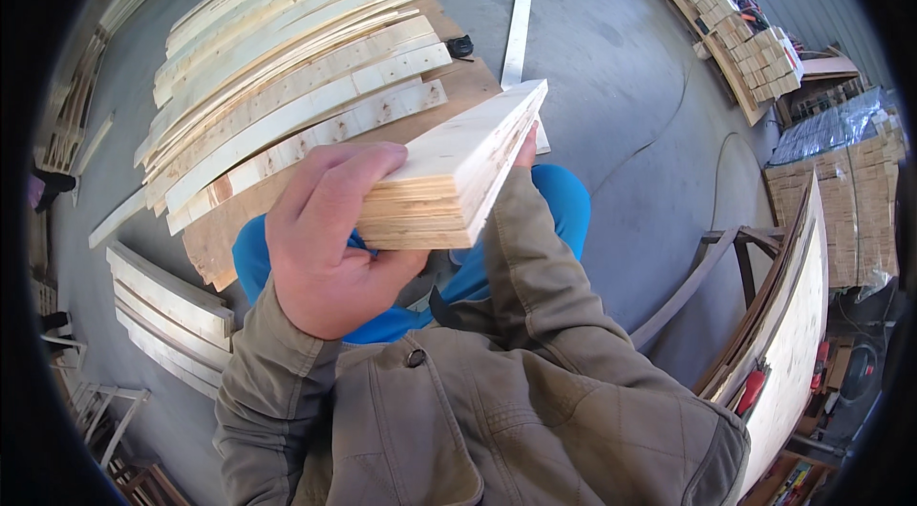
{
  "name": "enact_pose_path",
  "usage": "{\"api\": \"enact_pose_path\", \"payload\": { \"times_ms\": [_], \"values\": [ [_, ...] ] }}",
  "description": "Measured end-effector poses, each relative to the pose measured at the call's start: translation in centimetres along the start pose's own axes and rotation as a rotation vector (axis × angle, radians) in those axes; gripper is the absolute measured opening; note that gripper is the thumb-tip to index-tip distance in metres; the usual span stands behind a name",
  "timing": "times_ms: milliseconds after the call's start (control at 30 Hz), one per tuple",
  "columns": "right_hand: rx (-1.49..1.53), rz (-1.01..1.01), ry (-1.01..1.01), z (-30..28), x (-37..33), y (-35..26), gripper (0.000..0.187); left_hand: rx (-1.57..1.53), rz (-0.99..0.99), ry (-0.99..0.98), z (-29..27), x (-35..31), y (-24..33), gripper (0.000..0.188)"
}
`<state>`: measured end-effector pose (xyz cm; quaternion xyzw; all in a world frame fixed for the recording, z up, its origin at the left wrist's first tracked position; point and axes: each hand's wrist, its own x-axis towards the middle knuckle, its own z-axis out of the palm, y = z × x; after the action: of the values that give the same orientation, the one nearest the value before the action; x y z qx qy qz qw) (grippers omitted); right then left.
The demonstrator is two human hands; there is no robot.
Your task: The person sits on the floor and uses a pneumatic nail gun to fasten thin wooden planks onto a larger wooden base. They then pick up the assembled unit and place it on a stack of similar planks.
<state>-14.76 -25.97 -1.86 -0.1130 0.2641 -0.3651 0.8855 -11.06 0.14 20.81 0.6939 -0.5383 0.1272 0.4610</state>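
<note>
the near end of a stack of thin boards (pixel 463 148) is gripped by the left hand (pixel 327 236), thumb below, fingers above, in the air over the lap (pixel 564 200). near the far end, the right hand (pixel 528 149) is mostly hidden; its grip cannot be told. beyond, wooden strips (pixel 296 57) are laid across a brown sheet (pixel 208 251) on the floor (pixel 630 66).

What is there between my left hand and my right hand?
In the head view, a stack of thin wooden boards lies between the left hand and mostly hidden right hand.
</note>
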Motion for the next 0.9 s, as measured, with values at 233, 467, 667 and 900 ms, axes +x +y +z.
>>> {"api": "enact_pose_path", "payload": {
  "times_ms": [233, 467, 667, 900],
  "values": [
    [-0.024, 0.006, -0.012, -1.1, 1.0, 0.2, 0.083, -0.005, -0.013, -0.016, -0.6, -1.4, -0.3, 0.059],
    [-0.034, -0.083, 0.086, -4.6, 3.2, 1.3, 0.072, -0.025, -0.048, -0.073, -1.4, -3.9, -1.5, 0.058],
    [-0.182, 0.075, -0.001, -5.2, 1.4, 1.1, 0.078, 0.001, -0.189, -0.097, -4.5, -9.3, -3.4, 0.066],
    [-0.271, 0.015, -0.156, -5.2, 4.0, -2.2, 0.076, -0.054, -0.212, -0.097, -6.6, -14.2, -5.0, 0.085]
  ]
}}
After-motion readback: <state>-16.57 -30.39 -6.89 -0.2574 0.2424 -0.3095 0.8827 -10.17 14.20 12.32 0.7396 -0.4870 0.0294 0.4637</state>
